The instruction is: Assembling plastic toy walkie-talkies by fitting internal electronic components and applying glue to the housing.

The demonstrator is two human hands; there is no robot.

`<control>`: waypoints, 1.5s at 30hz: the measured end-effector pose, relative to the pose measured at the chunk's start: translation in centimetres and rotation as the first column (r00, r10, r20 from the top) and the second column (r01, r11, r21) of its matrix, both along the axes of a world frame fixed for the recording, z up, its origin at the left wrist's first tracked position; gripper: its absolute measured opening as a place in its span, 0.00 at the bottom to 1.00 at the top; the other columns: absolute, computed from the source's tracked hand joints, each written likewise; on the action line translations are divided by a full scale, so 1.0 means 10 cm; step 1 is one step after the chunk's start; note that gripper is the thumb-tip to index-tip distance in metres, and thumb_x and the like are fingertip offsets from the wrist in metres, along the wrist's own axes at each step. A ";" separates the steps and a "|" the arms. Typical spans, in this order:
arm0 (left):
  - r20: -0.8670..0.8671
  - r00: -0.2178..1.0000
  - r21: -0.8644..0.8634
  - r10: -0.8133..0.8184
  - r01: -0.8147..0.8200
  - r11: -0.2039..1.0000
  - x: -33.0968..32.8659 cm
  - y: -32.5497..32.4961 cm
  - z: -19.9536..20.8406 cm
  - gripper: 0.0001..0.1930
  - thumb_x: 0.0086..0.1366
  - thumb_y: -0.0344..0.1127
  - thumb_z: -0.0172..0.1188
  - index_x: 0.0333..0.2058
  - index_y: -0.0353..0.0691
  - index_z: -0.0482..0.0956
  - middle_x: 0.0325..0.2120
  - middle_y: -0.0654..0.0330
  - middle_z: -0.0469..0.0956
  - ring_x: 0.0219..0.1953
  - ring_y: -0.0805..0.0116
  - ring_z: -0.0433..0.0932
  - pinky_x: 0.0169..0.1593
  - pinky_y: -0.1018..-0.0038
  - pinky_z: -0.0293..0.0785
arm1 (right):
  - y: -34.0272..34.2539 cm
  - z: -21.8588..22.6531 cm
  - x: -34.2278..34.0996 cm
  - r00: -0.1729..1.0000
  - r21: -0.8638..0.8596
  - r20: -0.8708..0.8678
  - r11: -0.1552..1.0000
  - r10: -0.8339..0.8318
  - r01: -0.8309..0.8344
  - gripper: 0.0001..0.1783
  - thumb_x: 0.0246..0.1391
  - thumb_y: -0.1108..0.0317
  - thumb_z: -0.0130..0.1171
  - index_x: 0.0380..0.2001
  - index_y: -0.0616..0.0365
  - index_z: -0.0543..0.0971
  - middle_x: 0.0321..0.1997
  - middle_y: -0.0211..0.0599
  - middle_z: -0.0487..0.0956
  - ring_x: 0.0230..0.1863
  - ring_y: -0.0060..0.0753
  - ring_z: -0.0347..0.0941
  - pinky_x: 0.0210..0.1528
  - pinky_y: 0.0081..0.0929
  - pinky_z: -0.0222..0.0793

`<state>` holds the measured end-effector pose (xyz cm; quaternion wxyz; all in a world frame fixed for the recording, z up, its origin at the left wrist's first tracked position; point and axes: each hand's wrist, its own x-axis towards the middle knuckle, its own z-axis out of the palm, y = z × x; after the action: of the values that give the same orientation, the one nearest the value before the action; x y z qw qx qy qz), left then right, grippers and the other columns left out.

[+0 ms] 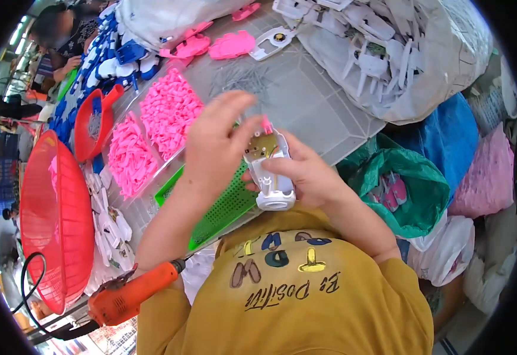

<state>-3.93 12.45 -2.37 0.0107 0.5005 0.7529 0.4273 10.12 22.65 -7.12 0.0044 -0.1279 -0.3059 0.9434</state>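
My right hand [309, 174] is wrapped round a white plastic housing [277, 198], its thumb lying across the inner side. A brownish circuit board [263, 145] with thin wires sits in the upper part of this shell. At the shell's far end there is a small pink plastic piece [267, 125]. Just left of the housing is my left hand [217, 139], fingers bent and apart, slightly blurred, with nothing visible in them. Its thumb and fingertips come close to the pink piece; whether they touch it I cannot tell.
Trays of small pink parts [169, 112] and a green perforated basket [226, 198] lie left of my hands. Thin metal pins [243, 80] lie beyond. A large bag of white shells [383, 56] stands far right, a green bag [406, 189] nearer. An orange power screwdriver [131, 296] is lower left.
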 end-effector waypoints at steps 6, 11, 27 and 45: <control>0.110 0.971 0.031 0.210 -0.214 0.976 -0.01 -0.12 0.06 0.09 0.62 0.28 0.65 0.41 0.36 0.82 0.35 0.56 0.82 0.29 0.68 0.78 0.31 0.75 0.74 | 0.41 0.43 0.30 0.993 -0.163 -0.059 0.981 0.101 -0.109 0.36 0.53 0.76 0.58 0.65 0.61 0.59 0.56 0.63 0.73 0.43 0.50 0.81 0.43 0.50 0.83; -0.101 0.930 -0.214 -0.354 0.327 0.920 0.06 0.07 -0.11 0.09 0.54 0.27 0.64 0.36 0.39 0.82 0.34 0.57 0.81 0.41 0.52 0.76 0.45 0.61 0.73 | 0.62 0.34 0.93 0.967 -0.392 -0.226 0.920 -0.115 0.018 0.41 0.49 0.78 0.58 0.66 0.65 0.56 0.54 0.77 0.69 0.40 0.65 0.79 0.38 0.63 0.81; -0.143 0.950 -0.471 -0.279 0.182 0.863 0.35 0.65 -0.40 0.05 0.54 0.27 0.59 0.31 0.34 0.78 0.35 0.43 0.78 0.41 0.43 0.78 0.46 0.55 0.76 | 0.73 0.16 1.07 0.962 -0.200 -0.148 0.960 -0.228 0.197 0.33 0.54 0.74 0.58 0.63 0.62 0.62 0.60 0.60 0.71 0.47 0.50 0.79 0.46 0.57 0.81; -0.201 0.977 -0.556 0.073 -0.175 0.812 -0.53 0.54 -0.38 0.11 0.50 0.32 0.61 0.32 0.35 0.84 0.31 0.42 0.82 0.36 0.47 0.82 0.43 0.59 0.78 | 0.68 0.17 0.84 0.921 -0.005 -0.138 0.930 -0.364 0.367 0.34 0.57 0.75 0.57 0.66 0.51 0.60 0.60 0.55 0.72 0.52 0.53 0.78 0.53 0.54 0.77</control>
<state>-9.22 17.83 -6.17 0.0675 0.4585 0.8754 0.1377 18.52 29.44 -5.38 0.2026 -0.1179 -0.2856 0.9292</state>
